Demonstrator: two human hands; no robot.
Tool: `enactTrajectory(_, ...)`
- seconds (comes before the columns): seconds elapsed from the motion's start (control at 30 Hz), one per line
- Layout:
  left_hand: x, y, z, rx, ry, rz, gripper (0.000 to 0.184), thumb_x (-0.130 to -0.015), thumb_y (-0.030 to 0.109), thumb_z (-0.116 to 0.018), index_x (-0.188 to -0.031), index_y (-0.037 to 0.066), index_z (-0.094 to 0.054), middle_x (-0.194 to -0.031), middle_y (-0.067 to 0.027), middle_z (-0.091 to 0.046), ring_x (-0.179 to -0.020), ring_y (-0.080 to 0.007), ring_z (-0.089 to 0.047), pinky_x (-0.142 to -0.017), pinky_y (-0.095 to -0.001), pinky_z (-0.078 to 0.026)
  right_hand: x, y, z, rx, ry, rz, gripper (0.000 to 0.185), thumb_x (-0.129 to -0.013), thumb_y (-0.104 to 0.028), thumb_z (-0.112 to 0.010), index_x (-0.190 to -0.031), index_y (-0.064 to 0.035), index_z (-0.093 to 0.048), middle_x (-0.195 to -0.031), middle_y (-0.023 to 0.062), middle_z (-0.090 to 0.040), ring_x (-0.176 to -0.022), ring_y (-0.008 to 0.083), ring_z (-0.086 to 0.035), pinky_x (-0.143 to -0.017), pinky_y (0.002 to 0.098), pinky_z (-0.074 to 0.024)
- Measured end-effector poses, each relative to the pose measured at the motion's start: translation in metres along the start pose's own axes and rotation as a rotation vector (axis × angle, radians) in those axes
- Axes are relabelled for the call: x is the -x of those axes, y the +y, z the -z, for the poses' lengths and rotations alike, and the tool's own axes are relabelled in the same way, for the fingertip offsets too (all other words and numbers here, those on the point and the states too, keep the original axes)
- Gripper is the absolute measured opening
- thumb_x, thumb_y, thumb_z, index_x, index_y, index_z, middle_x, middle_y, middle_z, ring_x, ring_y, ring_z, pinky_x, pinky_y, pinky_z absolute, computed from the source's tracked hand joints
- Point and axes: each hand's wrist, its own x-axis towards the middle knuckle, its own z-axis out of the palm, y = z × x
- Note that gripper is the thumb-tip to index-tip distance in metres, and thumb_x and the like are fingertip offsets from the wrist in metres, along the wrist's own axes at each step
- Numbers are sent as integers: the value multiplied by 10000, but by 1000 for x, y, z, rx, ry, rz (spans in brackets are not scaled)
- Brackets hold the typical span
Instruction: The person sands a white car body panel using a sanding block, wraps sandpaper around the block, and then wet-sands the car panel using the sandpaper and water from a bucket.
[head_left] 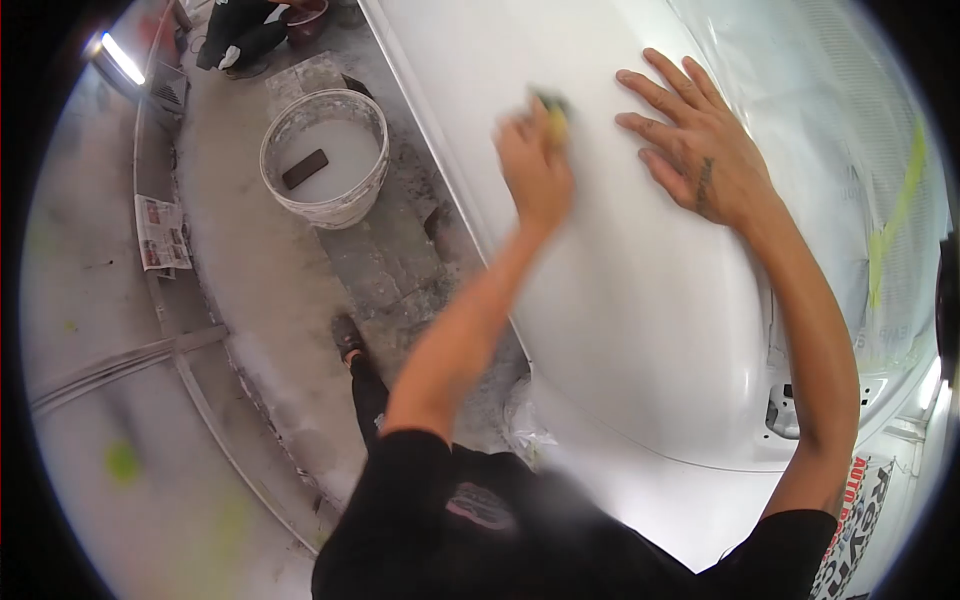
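My left hand (538, 178) is closed on a small green-and-yellow scouring sponge (553, 112), slightly smeared by motion. It works against a smooth, wet-looking white car body panel (620, 300). To its right, my right hand (700, 150) lies on the same panel with its fingers spread, holding nothing. Clear plastic sheeting (830, 130) covers the area beyond the right hand.
On the floor at left stands a stained white bucket (345, 208) of cloudy water, with a dark rectangular block (306, 169) in it. Another person (240, 35) crouches at the top left near a reddish bucket (306, 22). Newspaper (160, 233) hangs on the left wall.
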Motion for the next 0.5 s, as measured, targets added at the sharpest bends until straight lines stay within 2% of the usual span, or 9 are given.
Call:
enactTrajectory(0.03,50,26,14,117,-16,1,612,-840,-81,-561,-1441,28,-587,-1128,-202,-581,-1042,-369,-551,-918,-466,-469,1,-2,1,-5,-6,-6,339,-911,-160,-662,-1239,-134,-745,-1545,30,-520,-1528,253,-324,-1293,467,-215)
enactTrajectory(0.07,87,47,25,168,-51,61,592,-832,-89,-574,-1408,36,-620,-1161,-204,-590,-1068,-366,-550,-953,-454,-472,1,-3,2,-5,-12,-11,340,-911,-162,-663,-1240,-133,-744,-1546,31,-519,-1528,254,-323,-1293,466,-214)
enactTrajectory(0.1,98,51,23,331,-50,174,536,-861,-67,-593,-1388,23,-633,-1148,-195,-592,-1066,-359,-554,-927,-452,-474,0,-1,3,2,-18,-14,341,-911,-164,-664,-1241,-133,-744,-1547,32,-518,-1528,254,-323,-1294,465,-213)
enactTrajectory(0.2,9,4,0,76,20,-46,396,-927,-2,-607,-1319,3,-660,-1117,-189,-589,-1049,-356,-555,-874,-441,-474,-2,-2,4,-9,-37,-6,346,-911,-167,-665,-1247,-129,-742,-1552,38,-510,-1532,257,-314,-1294,464,-209)
enactTrajectory(0.27,-81,-31,-14,76,12,105,292,-963,72,-616,-1234,-18,-673,-1082,-204,-577,-1007,-369,-549,-840,-451,-459,-3,-2,1,24,-38,-15,347,-917,-173,-663,-1252,-132,-740,-1555,42,-505,-1536,260,-306,-1294,467,-205)
enactTrajectory(0.33,-135,-48,-14,234,-31,299,242,-977,118,-614,-1174,-8,-674,-1057,-212,-572,-970,-390,-543,-831,-477,-452,1,-3,1,38,-48,-7,346,-923,-177,-659,-1257,-134,-738,-1557,44,-502,-1538,261,-301,-1294,468,-201)
enactTrajectory(0.43,-65,-21,-7,-5,41,118,146,-939,101,-661,-1008,-24,-692,-1020,-191,-605,-914,-349,-602,-809,-434,-473,-2,0,4,24,-27,0,346,-929,-175,-652,-1263,-134,-735,-1557,47,-501,-1539,264,-298,-1295,471,-193)
enactTrajectory(0.47,-17,-11,-3,41,56,14,259,-927,75,-653,-1174,6,-696,-1065,-209,-613,-964,-359,-603,-836,-448,-479,-2,-1,6,19,-32,-2,348,-927,-171,-652,-1263,-132,-734,-1558,50,-501,-1539,267,-297,-1295,474,-191)
enactTrajectory(0.5,32,17,10,60,1,25,451,-906,18,-633,-1356,54,-649,-1110,-221,-615,-1023,-373,-598,-880,-454,-485,-1,-4,6,8,-48,-5,350,-925,-168,-651,-1264,-130,-733,-1558,54,-500,-1539,270,-297,-1295,477,-189)
